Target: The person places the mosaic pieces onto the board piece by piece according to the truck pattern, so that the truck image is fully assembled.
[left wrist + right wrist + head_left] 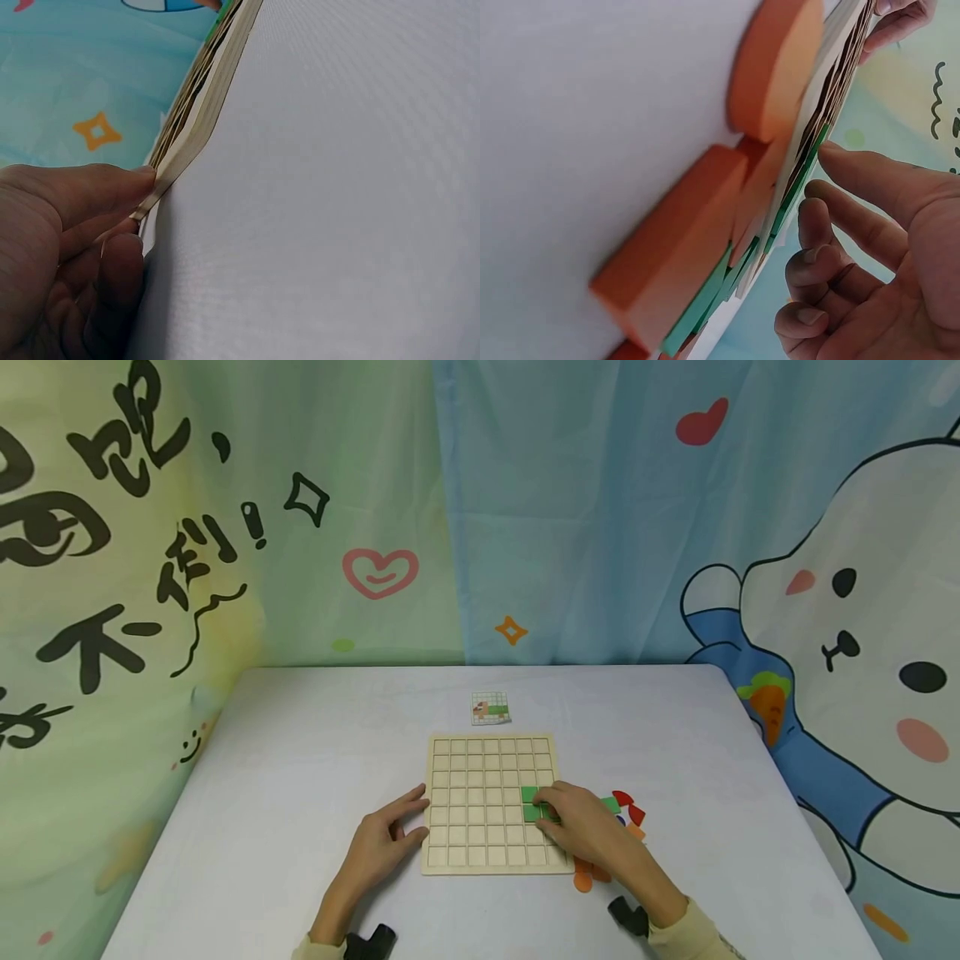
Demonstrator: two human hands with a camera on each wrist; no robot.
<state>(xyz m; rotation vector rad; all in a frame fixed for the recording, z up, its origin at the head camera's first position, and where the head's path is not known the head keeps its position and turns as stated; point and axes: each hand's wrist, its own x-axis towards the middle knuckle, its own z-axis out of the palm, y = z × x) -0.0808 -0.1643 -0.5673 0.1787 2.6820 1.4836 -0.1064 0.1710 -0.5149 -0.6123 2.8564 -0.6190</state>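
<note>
1. Several green squares (pixel 532 812) lie in cells of the wooden grid board (pixel 477 814), on its right side and slightly below its middle; fingers cover part of the group, so I cannot tell its long axis
2. The right hand (pixel 588 827) is clearly the nearer, reaching in over the board's right edge, thumb and forefinger apart, tips touching the green, other fingers loosely bent; I cannot make out a piece pinched between them
3. From that hand the squares lie leftward, right at its fingertips; from the left hand (pixel 377 852) they lie rightward, across bare cells
4. The board sits flat between both hands, nearly square, with no clear long axis
5. The left hand's thumb and fingers are spread, tips touching the board's left edge
6. Orange pieces (pixel 582 882), red pieces (pixel 637 815) and a loose green piece (pixel 612 805) lie near the right edge
7. Beyond the far edge, a small picture card (pixel 491 708) rests on the white table (pixel 300 760)
</note>
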